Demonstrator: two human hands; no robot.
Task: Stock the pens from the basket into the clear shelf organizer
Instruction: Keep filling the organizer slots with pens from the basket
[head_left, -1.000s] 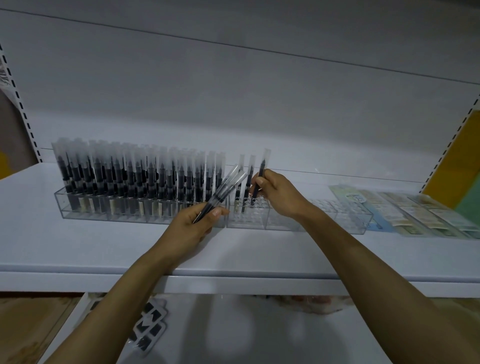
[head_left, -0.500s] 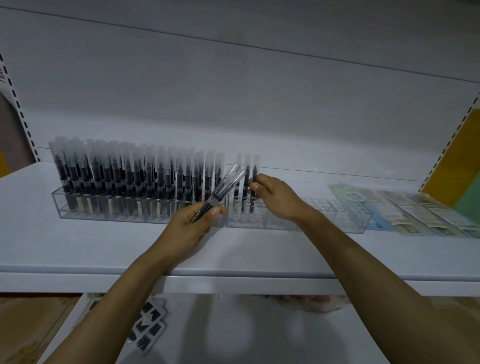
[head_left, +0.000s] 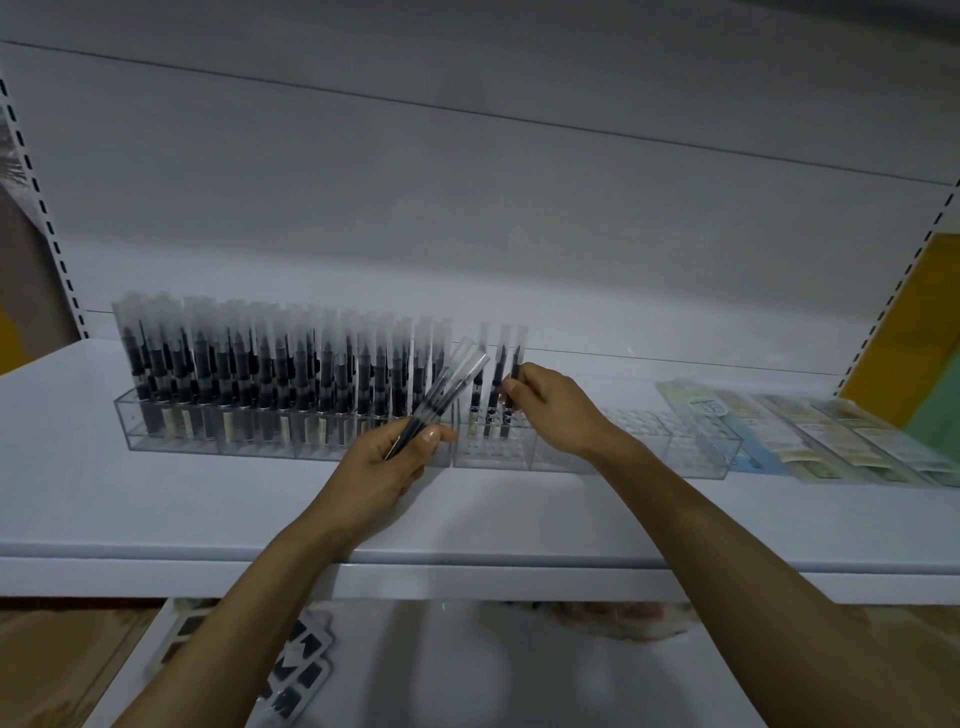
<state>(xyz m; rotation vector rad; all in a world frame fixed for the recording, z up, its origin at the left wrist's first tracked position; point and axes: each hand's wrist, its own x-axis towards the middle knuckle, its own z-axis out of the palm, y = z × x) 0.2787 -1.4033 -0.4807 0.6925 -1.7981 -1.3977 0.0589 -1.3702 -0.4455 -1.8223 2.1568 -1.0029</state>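
L hand (head_left: 387, 467) grips a bundle of pens (head_left: 451, 382) by the low ends, thumb on top, caps tilted up-right across the organizer's (head_left: 701, 453) front wall. R hand (head_left: 563, 410) pinches one pen (head_left: 516, 364) w/ fingertips; it stands upright in a slot mid-organizer, just beside 2 other upright pens (head_left: 491, 379). Left section is packed w/ upright pens (head_left: 260, 374); right slots are bare. Organizer sits on a white shelf (head_left: 156, 509). Flat packets (head_left: 831, 441) lie to its right. Basket not in view.

No writing is legible: the labels on the pens (head_left: 291, 374) and the print on the packets (head_left: 810, 441) are too blurred.
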